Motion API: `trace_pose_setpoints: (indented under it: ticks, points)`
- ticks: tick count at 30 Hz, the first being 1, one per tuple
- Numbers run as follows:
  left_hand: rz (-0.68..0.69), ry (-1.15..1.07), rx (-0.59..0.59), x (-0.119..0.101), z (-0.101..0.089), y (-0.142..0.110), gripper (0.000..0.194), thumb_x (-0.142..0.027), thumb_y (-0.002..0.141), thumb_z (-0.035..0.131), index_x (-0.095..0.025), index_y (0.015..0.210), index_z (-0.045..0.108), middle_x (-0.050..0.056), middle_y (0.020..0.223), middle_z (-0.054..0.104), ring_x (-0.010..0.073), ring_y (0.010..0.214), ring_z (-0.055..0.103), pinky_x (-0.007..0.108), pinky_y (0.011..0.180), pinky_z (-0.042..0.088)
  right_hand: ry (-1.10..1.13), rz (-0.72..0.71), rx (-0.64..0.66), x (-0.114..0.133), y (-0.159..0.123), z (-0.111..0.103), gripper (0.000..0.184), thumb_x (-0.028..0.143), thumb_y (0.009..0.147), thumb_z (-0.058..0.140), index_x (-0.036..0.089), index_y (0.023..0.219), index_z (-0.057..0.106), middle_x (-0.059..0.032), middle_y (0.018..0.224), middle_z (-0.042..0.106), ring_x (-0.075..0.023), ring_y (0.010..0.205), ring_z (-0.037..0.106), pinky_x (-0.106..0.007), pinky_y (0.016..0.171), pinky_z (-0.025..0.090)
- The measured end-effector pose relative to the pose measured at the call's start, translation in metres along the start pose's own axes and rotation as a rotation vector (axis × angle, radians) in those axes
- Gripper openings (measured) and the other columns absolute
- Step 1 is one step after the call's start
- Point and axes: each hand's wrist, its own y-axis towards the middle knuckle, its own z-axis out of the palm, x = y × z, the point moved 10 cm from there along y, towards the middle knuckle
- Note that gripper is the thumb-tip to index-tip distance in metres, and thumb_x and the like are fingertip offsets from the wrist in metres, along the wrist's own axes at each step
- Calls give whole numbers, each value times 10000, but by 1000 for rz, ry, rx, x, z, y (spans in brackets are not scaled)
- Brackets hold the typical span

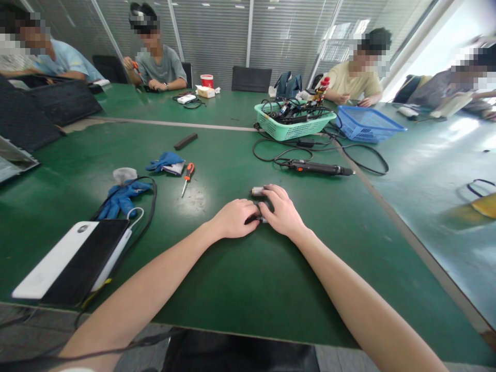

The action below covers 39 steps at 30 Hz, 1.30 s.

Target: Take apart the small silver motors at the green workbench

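Note:
Near the middle of the green table, my two hands rest close together. My left hand is closed, its fingers curled over a small dark and silvery piece that is mostly hidden. Beside it, my right hand lies low with the fingers stretched forward and the thumb apart. Those fingertips touch a short silvery cylinder with a dark end, just beyond the hands. The right thumb is close to the piece under my left hand; whether it touches I cannot tell.
An orange-handled screwdriver, blue gloves and a dark bar lie left. A power bank-like white-and-black slab is nearer. Beyond are a corded electric screwdriver, a green basket of cables and a blue basket. Several people sit around.

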Motion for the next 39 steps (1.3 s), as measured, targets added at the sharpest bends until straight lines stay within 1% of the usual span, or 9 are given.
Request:
trace_pose_setpoints:
  ticks: [9, 16, 24, 26, 27, 30, 32, 35, 39]
  points:
    - [0, 2, -1, 0, 0, 0, 95, -269, 907, 612, -182, 941, 631, 54, 959, 675, 211, 928, 632, 360, 888, 496, -3, 9, 0, -3, -1, 2, 350, 314, 946, 551, 215, 1278, 606, -142, 1401, 575, -320, 1381, 470, -569, 1161, 416]
    - [-7, 3, 9, 0, 0, 0, 97, -271, 912, 604, -185, 942, 638, 56, 952, 674, 218, 934, 634, 367, 897, 500, 4, -8, -15, 2, 0, -3, 347, 297, 941, 561, 222, 1278, 600, -135, 1393, 582, -315, 1363, 484, -561, 1149, 430]
    - [-20, 17, 37, 0, 1, 0, 144, -297, 923, 586, -191, 989, 657, 58, 946, 665, 218, 922, 629, 360, 863, 494, -18, -53, -165, 19, -4, -28, 243, 215, 924, 537, 224, 1141, 646, -113, 1156, 671, -283, 1112, 599, -477, 993, 527]
    - [-21, 22, 36, 0, 0, 0, 144, -300, 919, 590, -190, 985, 655, 57, 941, 662, 218, 918, 628, 359, 857, 494, -15, -44, -121, 20, -5, -25, 229, 205, 920, 530, 236, 1113, 650, -97, 1089, 686, -274, 1057, 618, -453, 956, 534]
    - [-21, 24, 37, 0, 0, -1, 140, -299, 917, 590, -189, 976, 653, 57, 936, 660, 219, 913, 627, 359, 853, 494, -14, -40, -67, 21, -6, -21, 216, 206, 920, 530, 239, 1096, 651, -91, 1056, 690, -267, 1023, 628, -436, 931, 539]
    - [-20, 27, 38, 0, 0, -1, 129, -292, 909, 586, -184, 949, 644, 61, 926, 657, 221, 901, 627, 360, 840, 498, -25, -35, 167, 23, -8, -2, 171, 239, 915, 560, 233, 1062, 647, -78, 999, 691, -249, 949, 640, -391, 856, 539]
    - [-17, 25, 30, 1, 0, -2, 132, -287, 909, 579, -183, 959, 644, 63, 930, 659, 221, 902, 628, 363, 837, 500, -33, -16, 282, 24, -10, 5, 167, 276, 903, 597, 224, 1055, 642, -70, 982, 683, -240, 921, 635, -373, 823, 530]
    - [-13, 17, 25, 2, 0, -4, 150, -303, 917, 578, -183, 974, 647, 65, 938, 663, 222, 907, 629, 363, 835, 498, -23, 18, 343, 24, -13, 6, 179, 320, 892, 632, 215, 1036, 635, -60, 952, 662, -227, 890, 623, -361, 803, 514]
    - [-19, 9, 23, 4, 1, -4, 156, -323, 911, 596, -184, 962, 646, 64, 931, 660, 222, 902, 627, 360, 837, 492, 9, 15, 341, 26, -18, 3, 190, 300, 860, 660, 217, 1029, 636, -63, 955, 643, -238, 928, 609, -373, 842, 510]
